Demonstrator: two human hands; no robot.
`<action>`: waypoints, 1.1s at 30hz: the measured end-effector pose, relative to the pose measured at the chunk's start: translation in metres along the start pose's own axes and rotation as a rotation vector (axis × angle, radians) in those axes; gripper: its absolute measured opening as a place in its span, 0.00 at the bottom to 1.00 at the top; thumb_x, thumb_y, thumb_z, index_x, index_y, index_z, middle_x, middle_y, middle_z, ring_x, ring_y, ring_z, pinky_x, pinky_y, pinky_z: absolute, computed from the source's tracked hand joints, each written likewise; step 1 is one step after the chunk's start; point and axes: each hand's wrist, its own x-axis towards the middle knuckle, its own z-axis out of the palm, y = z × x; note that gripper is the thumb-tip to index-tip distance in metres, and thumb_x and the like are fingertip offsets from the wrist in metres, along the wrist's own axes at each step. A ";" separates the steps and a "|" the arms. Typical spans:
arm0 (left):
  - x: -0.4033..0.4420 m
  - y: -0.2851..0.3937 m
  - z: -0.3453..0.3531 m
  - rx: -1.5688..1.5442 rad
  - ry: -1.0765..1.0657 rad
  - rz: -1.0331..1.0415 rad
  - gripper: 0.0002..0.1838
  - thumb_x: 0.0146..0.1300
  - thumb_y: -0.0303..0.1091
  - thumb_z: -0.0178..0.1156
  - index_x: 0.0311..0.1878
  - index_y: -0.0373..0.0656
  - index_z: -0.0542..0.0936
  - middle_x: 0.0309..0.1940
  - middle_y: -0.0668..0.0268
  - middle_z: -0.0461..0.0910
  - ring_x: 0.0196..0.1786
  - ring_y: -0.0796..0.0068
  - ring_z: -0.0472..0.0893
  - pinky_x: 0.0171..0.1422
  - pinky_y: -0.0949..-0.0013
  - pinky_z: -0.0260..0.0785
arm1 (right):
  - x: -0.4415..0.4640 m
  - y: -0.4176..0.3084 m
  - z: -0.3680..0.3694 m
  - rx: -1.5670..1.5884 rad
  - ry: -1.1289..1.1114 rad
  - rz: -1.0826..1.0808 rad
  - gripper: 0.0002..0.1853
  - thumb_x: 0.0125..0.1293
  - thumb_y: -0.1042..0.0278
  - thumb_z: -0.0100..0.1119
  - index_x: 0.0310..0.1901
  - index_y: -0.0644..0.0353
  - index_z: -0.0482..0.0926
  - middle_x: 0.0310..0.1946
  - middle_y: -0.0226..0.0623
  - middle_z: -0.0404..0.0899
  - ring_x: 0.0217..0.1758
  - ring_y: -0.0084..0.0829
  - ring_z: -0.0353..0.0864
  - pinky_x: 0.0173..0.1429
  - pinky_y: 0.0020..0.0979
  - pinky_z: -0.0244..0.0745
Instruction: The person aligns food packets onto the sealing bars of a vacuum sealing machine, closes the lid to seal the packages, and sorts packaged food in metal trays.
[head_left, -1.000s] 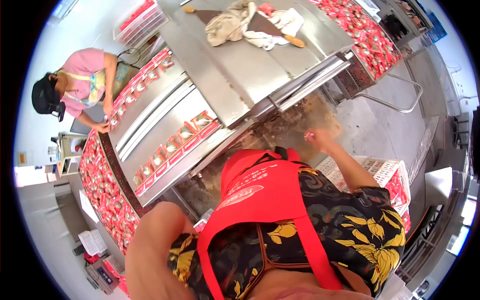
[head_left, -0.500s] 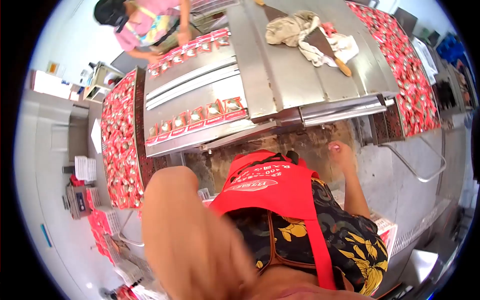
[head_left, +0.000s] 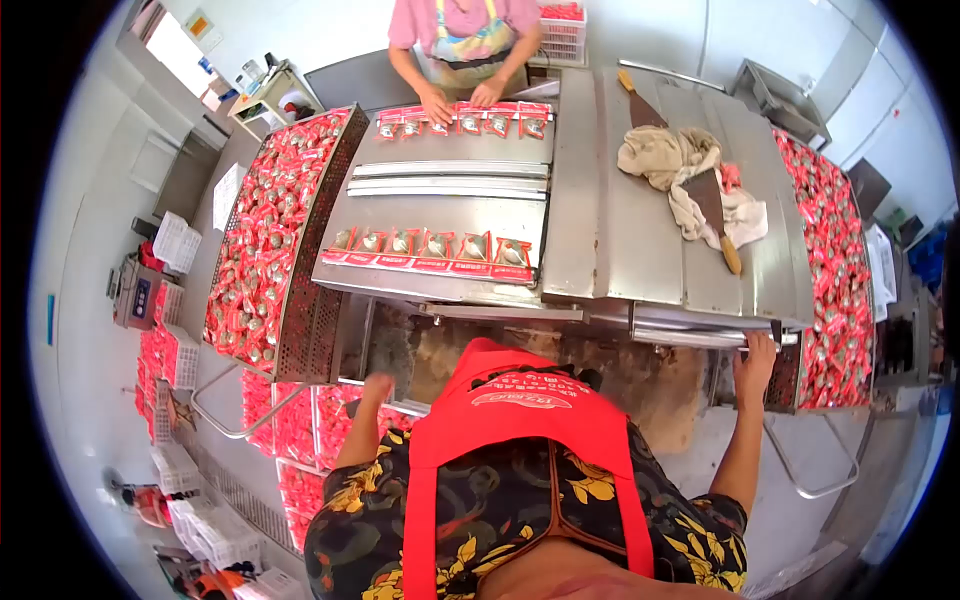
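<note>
My right hand is at the front edge of the steel machine, its fingers closed around the end of a shiny metal bar beneath the lid. My left hand hangs low beside my red apron, below the machine's front; its fingers are too hidden to read. In front of me on the steel bed lies a row of red-and-clear packets with dark round contents. A second row of packets lies along the far edge, under a co-worker's two hands.
Cloths and two wooden-handled flat blades lie on the closed lid. Perforated bins full of red packets stand left and right. White crates are stacked on the floor at left.
My view has turned level. My left hand has dropped from close to the camera to my side. My right hand has moved up onto the metal bar.
</note>
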 end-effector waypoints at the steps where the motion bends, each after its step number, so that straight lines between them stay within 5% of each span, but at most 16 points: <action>1: -0.041 0.007 0.034 0.052 -0.024 -0.149 0.15 0.62 0.46 0.59 0.40 0.45 0.84 0.36 0.54 0.85 0.39 0.49 0.83 0.45 0.45 0.76 | 0.007 0.004 -0.003 0.048 0.040 -0.045 0.20 0.47 0.79 0.67 0.45 0.60 0.78 0.46 0.46 0.78 0.55 0.50 0.74 0.62 0.46 0.68; 4: -0.100 0.042 0.076 -0.288 -0.102 -0.268 0.14 0.63 0.45 0.60 0.41 0.44 0.84 0.36 0.56 0.85 0.38 0.52 0.83 0.44 0.47 0.76 | 0.017 0.032 -0.004 -0.002 -0.007 -0.054 0.11 0.47 0.80 0.62 0.35 0.61 0.76 0.34 0.43 0.77 0.42 0.48 0.75 0.51 0.46 0.72; 8: -0.105 0.083 0.098 -0.537 -0.002 -0.218 0.13 0.63 0.42 0.60 0.41 0.42 0.84 0.35 0.57 0.85 0.37 0.55 0.84 0.42 0.50 0.77 | 0.027 0.064 0.016 -0.164 -0.157 -0.075 0.06 0.48 0.73 0.64 0.29 0.61 0.81 0.29 0.50 0.80 0.39 0.54 0.80 0.45 0.48 0.76; 16: -0.069 0.118 0.108 -0.545 0.375 0.099 0.11 0.64 0.37 0.62 0.42 0.39 0.83 0.33 0.60 0.85 0.34 0.61 0.84 0.39 0.56 0.78 | 0.037 0.059 0.020 -0.257 -0.347 0.046 0.08 0.48 0.69 0.63 0.30 0.59 0.86 0.29 0.53 0.83 0.37 0.56 0.83 0.43 0.48 0.80; 18: -0.062 0.122 0.096 -0.895 0.359 -0.027 0.11 0.65 0.36 0.62 0.42 0.39 0.83 0.32 0.61 0.85 0.34 0.63 0.85 0.38 0.57 0.79 | 0.034 0.059 0.024 -0.232 -0.283 0.071 0.08 0.50 0.69 0.63 0.32 0.59 0.86 0.30 0.53 0.83 0.37 0.56 0.84 0.44 0.48 0.80; 19: -0.054 0.124 0.080 -1.672 0.181 -0.496 0.09 0.65 0.32 0.63 0.43 0.36 0.83 0.31 0.63 0.85 0.32 0.68 0.84 0.36 0.62 0.79 | 0.033 0.062 0.027 -0.235 -0.282 0.071 0.08 0.50 0.69 0.63 0.32 0.59 0.86 0.30 0.53 0.83 0.37 0.56 0.84 0.44 0.48 0.80; 20: -0.054 0.126 0.057 -1.659 0.154 -0.518 0.08 0.64 0.28 0.62 0.43 0.35 0.83 0.31 0.64 0.84 0.30 0.74 0.83 0.34 0.69 0.78 | 0.033 0.068 0.031 -0.231 -0.269 0.056 0.08 0.51 0.69 0.63 0.32 0.59 0.87 0.30 0.53 0.83 0.38 0.56 0.84 0.44 0.47 0.80; 27: -0.058 0.092 0.092 -1.657 0.128 -0.462 0.08 0.62 0.34 0.65 0.37 0.39 0.84 0.31 0.64 0.85 0.29 0.69 0.84 0.34 0.65 0.77 | 0.028 0.072 0.033 -0.205 -0.134 0.000 0.08 0.49 0.68 0.66 0.31 0.62 0.86 0.30 0.55 0.82 0.38 0.57 0.83 0.45 0.48 0.79; 30: -0.071 0.072 0.146 -0.437 0.412 0.134 0.10 0.56 0.47 0.66 0.29 0.52 0.84 0.31 0.66 0.85 0.34 0.57 0.84 0.38 0.56 0.78 | 0.028 0.076 0.037 -0.189 -0.126 0.006 0.06 0.48 0.71 0.64 0.27 0.64 0.83 0.27 0.56 0.81 0.36 0.58 0.82 0.43 0.49 0.78; 33: -0.097 0.072 0.170 -0.456 0.425 0.040 0.10 0.56 0.46 0.65 0.29 0.52 0.84 0.31 0.66 0.84 0.34 0.58 0.84 0.39 0.56 0.77 | 0.027 0.078 0.037 -0.172 -0.049 -0.028 0.05 0.47 0.72 0.61 0.24 0.65 0.81 0.25 0.57 0.79 0.34 0.59 0.80 0.40 0.50 0.76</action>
